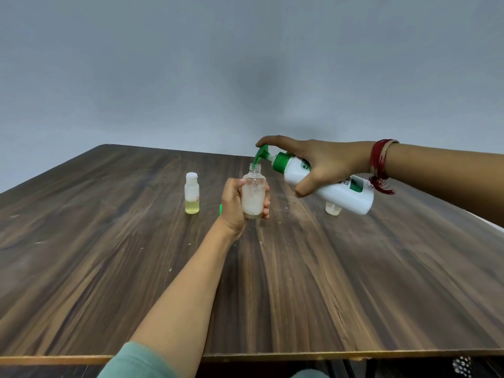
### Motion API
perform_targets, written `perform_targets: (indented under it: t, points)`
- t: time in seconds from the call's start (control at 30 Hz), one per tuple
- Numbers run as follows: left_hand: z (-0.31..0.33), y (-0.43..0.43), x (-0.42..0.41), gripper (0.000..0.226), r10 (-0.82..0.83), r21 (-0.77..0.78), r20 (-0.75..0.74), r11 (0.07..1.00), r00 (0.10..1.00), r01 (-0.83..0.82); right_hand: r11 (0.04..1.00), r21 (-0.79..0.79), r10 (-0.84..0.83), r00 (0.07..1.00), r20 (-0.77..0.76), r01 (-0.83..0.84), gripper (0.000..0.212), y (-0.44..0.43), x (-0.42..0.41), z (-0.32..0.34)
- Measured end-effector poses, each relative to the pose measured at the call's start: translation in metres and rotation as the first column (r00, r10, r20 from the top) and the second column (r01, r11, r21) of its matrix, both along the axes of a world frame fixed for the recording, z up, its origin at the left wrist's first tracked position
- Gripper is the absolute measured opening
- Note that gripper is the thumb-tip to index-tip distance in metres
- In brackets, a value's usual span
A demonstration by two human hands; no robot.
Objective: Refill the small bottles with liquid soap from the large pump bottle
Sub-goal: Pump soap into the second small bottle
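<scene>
Clear small bottle, uncapped, upright, partly filled with whitish soap, clasped in left grip, fingers wrapped round body. Right grip clasps white pump bottle, tilted, forefinger on green pump head, spout at small bottle's mouth. Left of left grip: capped small bottle, yellow liquid, standing. Beneath right grip: third small bottle, mostly hidden. Dark wood worktop underneath.

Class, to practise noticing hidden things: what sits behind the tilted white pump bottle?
A small clear bottle stands on the table behind the pump bottle; only its pale base shows. Its top, capped or not, is covered.
</scene>
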State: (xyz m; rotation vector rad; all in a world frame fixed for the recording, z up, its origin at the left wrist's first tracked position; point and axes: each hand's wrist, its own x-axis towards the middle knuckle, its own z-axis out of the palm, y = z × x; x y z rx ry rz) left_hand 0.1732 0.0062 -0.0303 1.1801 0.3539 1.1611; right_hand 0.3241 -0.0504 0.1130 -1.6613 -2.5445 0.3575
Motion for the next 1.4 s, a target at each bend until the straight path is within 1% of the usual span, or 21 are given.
perform_targets:
  t: [0.17,0.27,0.33,0.47,0.57,0.63,0.87,0.97,1.07,1.17,1.23,1.33,1.4]
  points:
    - [0.002,-0.003,0.001,0.044,-0.016,0.004,-0.017,1.000,1.000,0.016,0.999,0.039,-0.004,1.000,-0.018,0.004,0.082,-0.002,-0.003,-0.003]
    - [0.002,-0.005,0.001,0.044,-0.016,0.001,-0.003,1.000,1.000,0.016,0.999,0.042,-0.017,0.999,-0.029,0.018,0.080,0.000,-0.005,-0.005]
    - [0.003,-0.004,0.000,0.045,-0.005,-0.018,0.020,1.000,1.000,0.005,1.000,0.023,-0.017,0.999,-0.049,0.018,0.084,0.002,-0.006,-0.006]
    - [0.003,-0.001,-0.003,0.046,0.016,-0.019,0.041,1.000,0.999,-0.015,1.000,-0.006,-0.020,0.999,-0.043,0.019,0.102,0.004,-0.008,-0.005]
    - [0.004,-0.002,-0.003,0.046,0.007,-0.017,0.045,1.000,0.999,-0.006,1.000,-0.019,-0.021,0.999,-0.031,0.020,0.106,0.002,-0.008,-0.003]
    - [0.004,-0.002,-0.003,0.046,0.001,-0.013,0.042,1.000,0.999,-0.001,1.000,-0.021,-0.015,0.999,-0.036,0.014,0.103,0.000,-0.009,-0.001]
    - [0.002,-0.005,-0.001,0.046,-0.026,-0.005,0.000,1.000,1.000,0.026,0.999,-0.003,-0.040,0.997,-0.064,0.040,0.080,-0.009,-0.011,-0.001]
    - [0.001,-0.006,-0.001,0.046,-0.027,-0.010,0.000,1.000,1.000,0.027,0.999,0.010,-0.045,0.997,-0.064,0.045,0.078,-0.009,-0.012,-0.004]
    - [0.001,-0.004,-0.002,0.048,-0.008,-0.008,0.012,1.000,1.000,0.008,0.999,-0.021,-0.041,0.996,-0.082,0.039,0.083,-0.008,-0.013,-0.003]
    - [0.002,-0.001,-0.004,0.047,-0.004,-0.004,0.011,1.000,1.000,0.004,0.998,-0.056,-0.046,0.997,-0.065,0.042,0.098,-0.007,-0.013,-0.002]
    - [0.001,0.000,-0.004,0.047,-0.006,0.002,0.007,1.000,1.000,0.006,0.997,-0.065,-0.051,0.997,-0.050,0.048,0.104,-0.007,-0.011,-0.001]
    - [0.002,0.000,-0.004,0.047,-0.006,0.012,-0.004,1.000,1.000,0.006,0.996,-0.070,-0.056,0.998,-0.043,0.053,0.103,-0.008,-0.011,0.000]
    - [0.002,-0.001,-0.004,0.047,-0.006,0.007,0.000,1.000,1.000,0.006,0.997,-0.058,-0.059,0.996,-0.064,0.055,0.098,-0.009,-0.013,-0.001]
